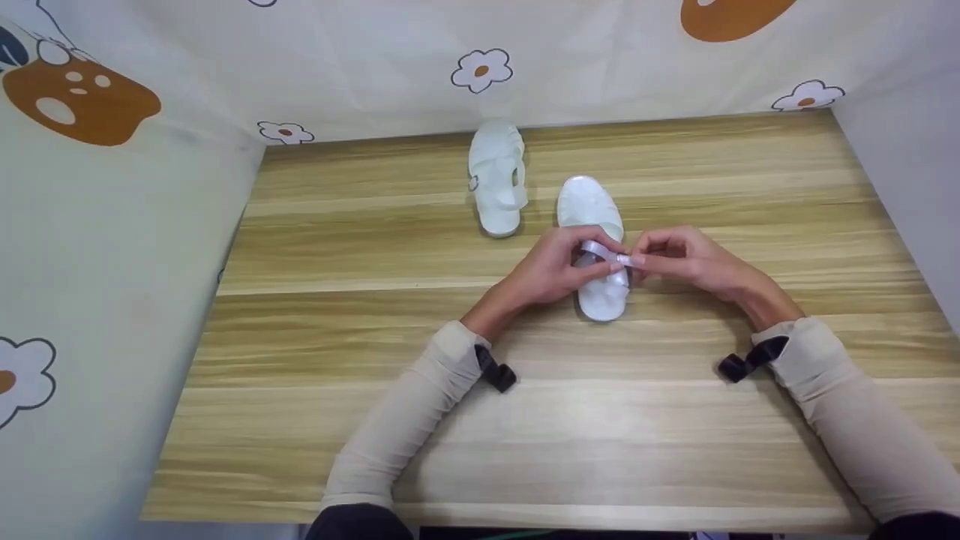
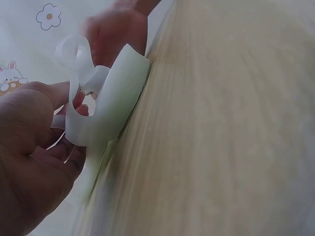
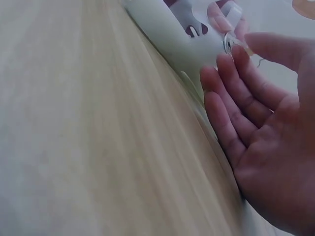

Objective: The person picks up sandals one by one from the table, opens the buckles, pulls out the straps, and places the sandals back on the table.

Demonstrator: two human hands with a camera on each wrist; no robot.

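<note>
A white sandal [image 1: 589, 201] lies on the wooden table, toe pointing away from me. My left hand [image 1: 553, 264] reaches over it from the left and pinches its ankle strap [image 1: 598, 248] between fingers and thumb. From the right, my right hand [image 1: 694, 259] pinches the strap's end beside a small metal buckle [image 3: 228, 43], its other fingers loosely bent along the sandal's side. In the left wrist view the strap [image 2: 74, 105] stands up in a loop above the sole. Whether the strap runs through the buckle, I cannot tell.
A second white sandal [image 1: 496, 169] lies farther back to the left, near the patterned cloth wall [image 1: 375, 67]. Wood-grain tabletop [image 1: 360, 322] spreads around both sandals. A pale wall [image 1: 900, 172] borders the right side.
</note>
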